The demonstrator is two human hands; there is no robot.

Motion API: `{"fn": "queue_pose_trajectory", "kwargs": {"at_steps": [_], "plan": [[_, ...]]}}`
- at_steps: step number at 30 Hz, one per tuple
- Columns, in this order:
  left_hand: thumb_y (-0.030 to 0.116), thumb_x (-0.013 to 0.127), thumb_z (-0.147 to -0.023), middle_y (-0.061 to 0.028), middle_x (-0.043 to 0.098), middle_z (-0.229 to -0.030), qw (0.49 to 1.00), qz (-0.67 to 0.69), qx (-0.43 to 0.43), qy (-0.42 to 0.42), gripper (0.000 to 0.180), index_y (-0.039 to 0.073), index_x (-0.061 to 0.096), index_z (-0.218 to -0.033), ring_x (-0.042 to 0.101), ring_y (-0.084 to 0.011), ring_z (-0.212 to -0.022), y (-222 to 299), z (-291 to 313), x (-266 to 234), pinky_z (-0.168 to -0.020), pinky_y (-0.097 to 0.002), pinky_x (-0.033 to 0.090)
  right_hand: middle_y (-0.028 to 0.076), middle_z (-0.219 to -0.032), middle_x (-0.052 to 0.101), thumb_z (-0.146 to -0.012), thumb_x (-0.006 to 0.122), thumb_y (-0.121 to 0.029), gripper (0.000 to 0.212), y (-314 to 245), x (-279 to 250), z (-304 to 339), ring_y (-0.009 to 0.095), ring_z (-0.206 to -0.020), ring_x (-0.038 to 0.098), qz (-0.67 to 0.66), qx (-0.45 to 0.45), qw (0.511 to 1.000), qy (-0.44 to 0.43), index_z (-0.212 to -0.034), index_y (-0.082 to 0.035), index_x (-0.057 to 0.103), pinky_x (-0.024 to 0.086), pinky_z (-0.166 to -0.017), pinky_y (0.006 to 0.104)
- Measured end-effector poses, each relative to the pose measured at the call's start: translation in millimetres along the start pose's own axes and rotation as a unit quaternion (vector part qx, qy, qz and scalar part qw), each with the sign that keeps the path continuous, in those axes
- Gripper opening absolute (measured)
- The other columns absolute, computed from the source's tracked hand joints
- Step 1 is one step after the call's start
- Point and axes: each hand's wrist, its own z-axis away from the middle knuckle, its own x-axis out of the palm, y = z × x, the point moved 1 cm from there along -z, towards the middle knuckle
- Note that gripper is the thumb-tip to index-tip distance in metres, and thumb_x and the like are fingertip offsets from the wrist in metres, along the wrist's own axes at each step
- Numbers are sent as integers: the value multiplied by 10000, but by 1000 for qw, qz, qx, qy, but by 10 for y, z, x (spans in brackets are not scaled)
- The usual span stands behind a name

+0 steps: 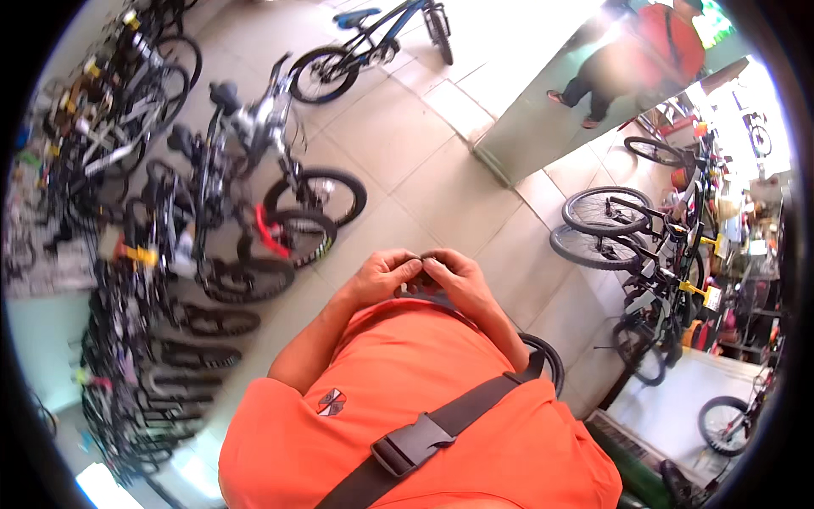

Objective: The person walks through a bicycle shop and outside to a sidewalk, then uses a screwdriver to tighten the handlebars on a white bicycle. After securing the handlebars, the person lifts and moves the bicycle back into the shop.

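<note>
While head view looks down, left hand [377, 276] and right hand [458, 273] meet before orange shirt [398, 352], digits curled in, tips close together. Small dark thing [422, 258] shows between them, too small to identify; cannot tell whether either hand clamps it. Dark buckled strap [487, 403] crosses shirt. Blue-black bicycle [373, 49] stands ahead on tiled floor [441, 191].

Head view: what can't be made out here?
All head view:
- Any item between the left hand and right hand: too small, hidden by the hands themselves.
- Black curved thing: partly covered by the orange shirt.
- Blue bicycle: top cut by the upper edge.
- Figure in red: blurred by glare.
</note>
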Motion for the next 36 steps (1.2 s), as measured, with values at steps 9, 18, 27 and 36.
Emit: {"fn": "queue_pose_trajectory", "kwargs": {"at_steps": [9, 18, 27, 36], "plan": [[340, 525, -1112, 9, 619, -698, 975, -212, 44, -56, 358, 44, 675, -979, 596, -80, -585, 1352, -2882, -950, -510, -259, 472, 27, -960, 721, -1027, 677, -222, 297, -1205, -1113, -2320, 89, -820, 645, -72, -34, 993, 87, -1185, 25, 719, 550, -724, 253], [319, 564, -1098, 4, 635, -718, 989, -112, 17, 96, 350, 18, 695, -977, 576, -77, -607, 2715, -5025, -1494, -544, -256, 476, 106, -1041, 724, -947, 743, -272, 450, -2941, -2197, -4495, 164, -894, 684, 82, -55, 995, 10, -1279, 19, 652, 570, -785, 319], [302, 553, -1097, -7, 632, -707, 991, -114, -47, -52, 362, 4, 715, -972, 583, -83, -618, 3615, -7804, -1912, -553, -266, 490, 90, -1022, 724, -947, 758, -184, 387, -3983, -3524, -6142, 127, -822, 676, -92, -30, 979, 178, -1250, 39, 666, 568, -729, 286], [375, 536, -1099, 17, 607, -660, 932, -193, -140, -272, 399, 60, 711, -929, 567, -81, -555, 4956, -10456, -1487, -499, -258, 435, 50, -1192, 609, -909, 770, -18, 235, -5198, -4739, -7062, 127, -864, 688, -87, -185, 874, 441, -1136, -2, 714, 560, -726, 262]]}}
